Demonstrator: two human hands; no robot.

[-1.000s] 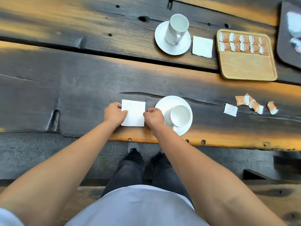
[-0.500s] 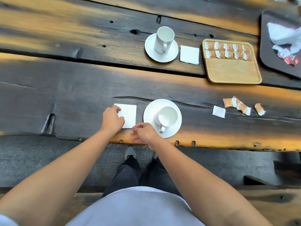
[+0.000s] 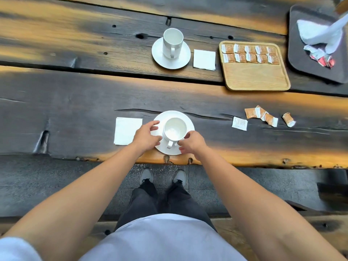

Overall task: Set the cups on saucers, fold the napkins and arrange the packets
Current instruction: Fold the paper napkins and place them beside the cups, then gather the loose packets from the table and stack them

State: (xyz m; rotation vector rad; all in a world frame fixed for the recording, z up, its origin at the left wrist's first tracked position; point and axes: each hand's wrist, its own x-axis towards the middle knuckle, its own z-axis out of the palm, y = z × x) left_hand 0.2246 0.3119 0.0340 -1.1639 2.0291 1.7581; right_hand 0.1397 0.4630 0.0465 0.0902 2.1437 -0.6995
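Diffuse daylight, no hard shadows. Orange sheen on table (image 3: 207,87). Fisheye bowing at edges. Dark tray (image 3: 295,53) soft, possibly blur.

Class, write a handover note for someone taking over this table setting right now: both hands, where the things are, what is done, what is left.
Left hand: open, fingers spread over the left rim of the near saucer.
Right hand: at the near cup, by its handle; grip unclear.
Done: near cup stands on its saucer, near napkin folded to its left. The far cup is on the far saucer, far napkin to its right. The wooden tray holds arranged packets in two rows.
Left: probably the loose packets on the table, right of the near saucer.
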